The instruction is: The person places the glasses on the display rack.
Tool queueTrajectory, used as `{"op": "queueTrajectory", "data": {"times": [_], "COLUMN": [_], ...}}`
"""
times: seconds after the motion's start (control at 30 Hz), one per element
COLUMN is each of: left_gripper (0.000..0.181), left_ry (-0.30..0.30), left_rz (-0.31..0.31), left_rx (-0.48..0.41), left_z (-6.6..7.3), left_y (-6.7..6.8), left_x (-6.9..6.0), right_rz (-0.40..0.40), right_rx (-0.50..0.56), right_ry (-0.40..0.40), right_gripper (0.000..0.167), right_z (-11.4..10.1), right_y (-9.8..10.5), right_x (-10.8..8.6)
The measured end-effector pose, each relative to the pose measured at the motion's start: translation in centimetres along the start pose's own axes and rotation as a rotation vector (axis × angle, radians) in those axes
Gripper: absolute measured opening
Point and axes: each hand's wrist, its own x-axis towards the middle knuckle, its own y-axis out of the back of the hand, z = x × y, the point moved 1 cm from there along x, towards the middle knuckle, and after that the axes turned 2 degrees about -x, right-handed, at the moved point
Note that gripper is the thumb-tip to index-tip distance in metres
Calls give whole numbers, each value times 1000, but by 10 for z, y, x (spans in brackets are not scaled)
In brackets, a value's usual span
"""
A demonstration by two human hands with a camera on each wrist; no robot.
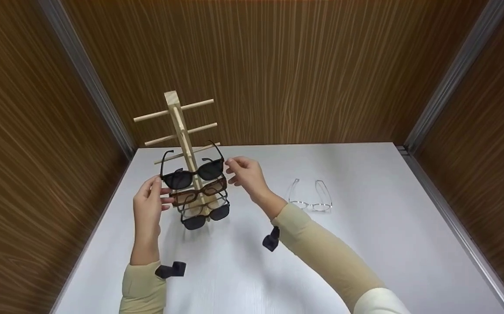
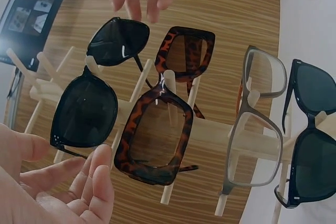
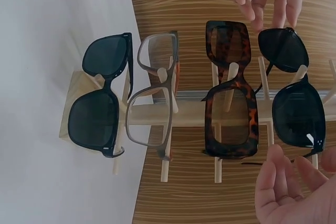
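Note:
Black sunglasses sit on a wooden peg stand, their bridge on a short front peg in both wrist views. My left hand is at their left hinge, its fingers loosely bent around that corner without a clear pinch. Close by the opposite hinge is my right hand, thumb and fingers apart, with a small gap to the frame in the right wrist view. Below on the stand hang tortoiseshell sunglasses, grey clear-lens glasses and another pair of black sunglasses.
Clear glasses with thin frames lie on the white table, right of the stand. Bare pegs stick out near the stand's top. Wood-grain panels enclose the back and sides. A dark screen appears in the left wrist view.

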Motion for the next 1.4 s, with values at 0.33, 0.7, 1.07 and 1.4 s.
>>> {"op": "queueTrajectory", "data": {"times": [0.33,0.7,1.07,1.4], "left_gripper": [39,33,35,35], "left_ry": [-105,-240,-228,-195], "left_rz": [114,130,10,-101], "left_rx": [-58,-222,-372,-364], "left_z": [-10,-26,-57,-72], "left_y": [1,-3,-20,-43], "left_x": [-15,-30,-46,-54], "right_rz": [-17,-43,-36,-10], "right_rx": [12,-35,-24,22], "right_ry": [61,164,154,112], "right_gripper": [24,24,23,23], "right_z": [13,15,10,30], "right_y": [14,28,40,59], "right_x": [-16,-38,-69,-82]}}
